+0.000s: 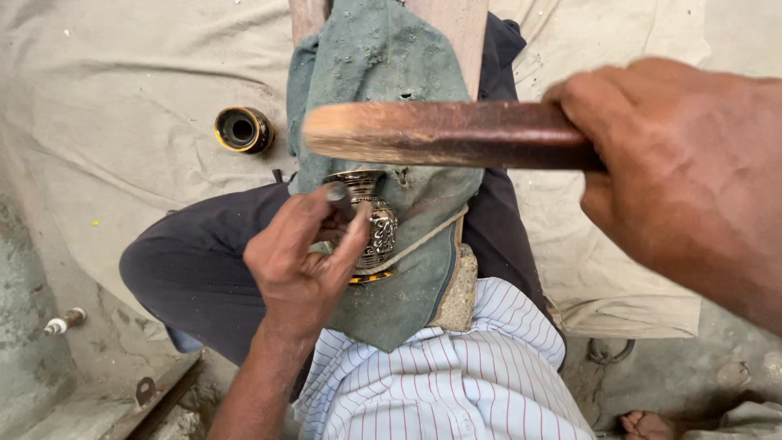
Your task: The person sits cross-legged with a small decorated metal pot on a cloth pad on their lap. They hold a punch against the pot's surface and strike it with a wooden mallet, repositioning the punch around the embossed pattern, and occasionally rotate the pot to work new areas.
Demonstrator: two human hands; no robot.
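Chasing stroke pending: left hand [305, 261] pinches punch [338, 195] on embossed metal pot [376, 224]; right hand [684, 175] grips raised wooden mallet [440, 134]. Next move needs square strike.

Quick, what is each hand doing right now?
Left hand: closed, pinching a small metal punch against the engraved metal pot.
Right hand: closed around a wooden stick.

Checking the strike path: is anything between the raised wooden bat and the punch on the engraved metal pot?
Nothing visible. The wooden bat in the right hand hangs above the punch, which the left hand holds against the engraved pot.
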